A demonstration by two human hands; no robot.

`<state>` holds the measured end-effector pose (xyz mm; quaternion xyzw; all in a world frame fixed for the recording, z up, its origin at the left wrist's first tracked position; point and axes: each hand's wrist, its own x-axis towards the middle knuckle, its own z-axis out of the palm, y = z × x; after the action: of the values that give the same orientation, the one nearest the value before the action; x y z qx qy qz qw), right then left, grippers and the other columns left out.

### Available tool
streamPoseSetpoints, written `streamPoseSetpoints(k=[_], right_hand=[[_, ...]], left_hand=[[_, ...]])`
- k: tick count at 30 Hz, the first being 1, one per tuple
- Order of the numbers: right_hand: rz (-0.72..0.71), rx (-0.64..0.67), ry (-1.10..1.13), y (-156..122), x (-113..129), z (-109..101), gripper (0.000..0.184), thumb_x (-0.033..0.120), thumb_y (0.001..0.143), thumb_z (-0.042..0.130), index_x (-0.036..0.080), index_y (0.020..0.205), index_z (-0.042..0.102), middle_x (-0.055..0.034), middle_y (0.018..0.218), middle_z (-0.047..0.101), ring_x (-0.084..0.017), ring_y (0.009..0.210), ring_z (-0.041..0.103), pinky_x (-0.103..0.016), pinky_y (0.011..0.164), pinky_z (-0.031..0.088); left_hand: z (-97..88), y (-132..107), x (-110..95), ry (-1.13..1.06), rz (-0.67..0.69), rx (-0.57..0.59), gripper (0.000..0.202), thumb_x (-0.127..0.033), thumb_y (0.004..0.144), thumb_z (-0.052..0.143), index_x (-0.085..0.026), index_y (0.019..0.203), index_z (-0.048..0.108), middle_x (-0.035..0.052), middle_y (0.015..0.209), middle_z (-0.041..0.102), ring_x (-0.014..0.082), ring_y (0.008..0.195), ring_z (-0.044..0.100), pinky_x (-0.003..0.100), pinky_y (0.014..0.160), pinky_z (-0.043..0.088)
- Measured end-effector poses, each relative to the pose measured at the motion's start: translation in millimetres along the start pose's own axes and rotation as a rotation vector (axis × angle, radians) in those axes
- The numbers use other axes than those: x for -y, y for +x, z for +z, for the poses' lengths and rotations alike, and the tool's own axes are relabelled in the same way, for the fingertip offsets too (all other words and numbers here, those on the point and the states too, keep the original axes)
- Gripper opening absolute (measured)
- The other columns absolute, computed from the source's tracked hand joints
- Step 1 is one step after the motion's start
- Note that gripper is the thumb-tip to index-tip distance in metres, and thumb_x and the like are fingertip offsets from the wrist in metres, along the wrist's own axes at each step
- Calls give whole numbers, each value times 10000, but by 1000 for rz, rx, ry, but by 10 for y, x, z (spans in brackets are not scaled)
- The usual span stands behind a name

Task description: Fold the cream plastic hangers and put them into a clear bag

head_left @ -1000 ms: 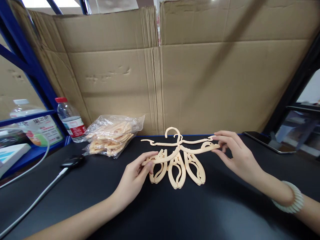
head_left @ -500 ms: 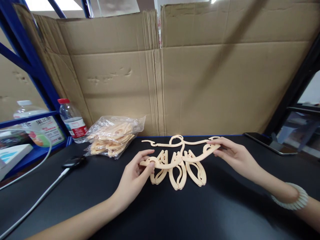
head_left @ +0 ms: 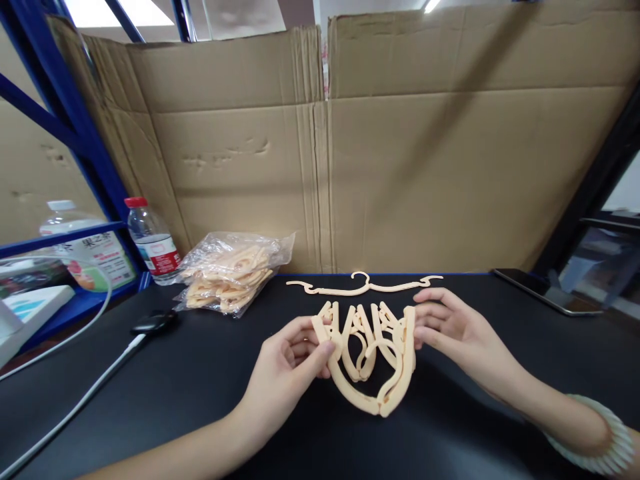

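Observation:
A peach plastic folding hanger is held above the black table, its two arms folded down into a U shape. My left hand pinches the left arm's upper end. My right hand grips the right arm's upper end with fingers pressed on it. Folded peach hangers lie on the table just behind it, partly hidden. A flat, opened hanger lies farther back near the cardboard.
A clear bag of more peach hangers sits at the back left beside a red-capped water bottle. A black device with a white cable lies at left. A phone rests at right. A cardboard wall closes the back.
The hanger's arms, spread wide a second ago, have swung down and together into a U. Both hands moved inward toward each other.

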<state>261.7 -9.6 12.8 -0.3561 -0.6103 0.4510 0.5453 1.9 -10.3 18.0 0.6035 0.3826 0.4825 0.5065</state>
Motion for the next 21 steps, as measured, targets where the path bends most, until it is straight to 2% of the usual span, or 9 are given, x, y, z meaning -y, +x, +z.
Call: streamPoseSetpoints(k=[3, 6, 8, 10, 14, 17, 21], right_hand=[[40, 57, 33, -56, 24, 94, 277, 306, 822, 723, 217, 882, 468, 6, 795, 624, -122, 702, 610, -229, 610, 535], [69, 196, -46, -112, 53, 148, 189, 332, 877, 659, 187, 826, 548, -3, 806, 607, -110, 734, 593, -226, 682, 520], [93, 301, -108, -151, 84, 175, 140, 333, 912, 613, 194, 924, 633, -29, 911, 627, -132, 859, 611, -250, 793, 514], [105, 402, -145, -188, 122, 199, 181, 322, 930, 588, 238, 1071, 667, -48, 1078, 624, -163, 1014, 606, -286, 903, 492], [121, 533, -167, -244, 173, 223, 311, 317, 940, 573, 332, 1248, 614, -45, 1258, 576, -185, 1106, 586, -328, 963, 477], [143, 534, -163, -255, 174, 217, 392, 315, 931, 586, 341, 1321, 554, -55, 1320, 539, -198, 1157, 556, -355, 1002, 456], [159, 489, -129, -237, 161, 213, 441, 323, 922, 599, 329, 1356, 519, -62, 1448, 413, -221, 1248, 492, -376, 1057, 415]], left_hand=[[42, -14, -11, -1, -9, 43, 260, -361, 766, 727, -127, 811, 622, 7, 675, 626, 93, 549, 559, 208, 540, 507], [66, -6, -10, -11, -15, 43, 282, -375, 743, 741, -135, 750, 595, 10, 674, 627, 101, 546, 573, 216, 535, 504], [72, -1, -5, -15, -18, 32, 294, -383, 736, 745, -137, 751, 587, 7, 674, 624, 99, 543, 572, 217, 540, 505], [73, -3, 4, -17, -26, 29, 299, -386, 741, 742, -136, 768, 579, 5, 682, 625, 95, 543, 573, 220, 552, 510], [68, -25, 35, -54, -23, 35, 290, -360, 759, 738, -144, 848, 566, 6, 739, 633, 104, 568, 605, 234, 581, 525], [58, -38, 60, -84, 5, 47, 268, -317, 776, 736, -156, 898, 560, 7, 806, 630, 107, 618, 628, 240, 629, 533], [40, -58, 84, -31, 89, 106, 245, -269, 809, 706, -177, 998, 580, 33, 908, 645, 129, 760, 636, 256, 742, 533]])
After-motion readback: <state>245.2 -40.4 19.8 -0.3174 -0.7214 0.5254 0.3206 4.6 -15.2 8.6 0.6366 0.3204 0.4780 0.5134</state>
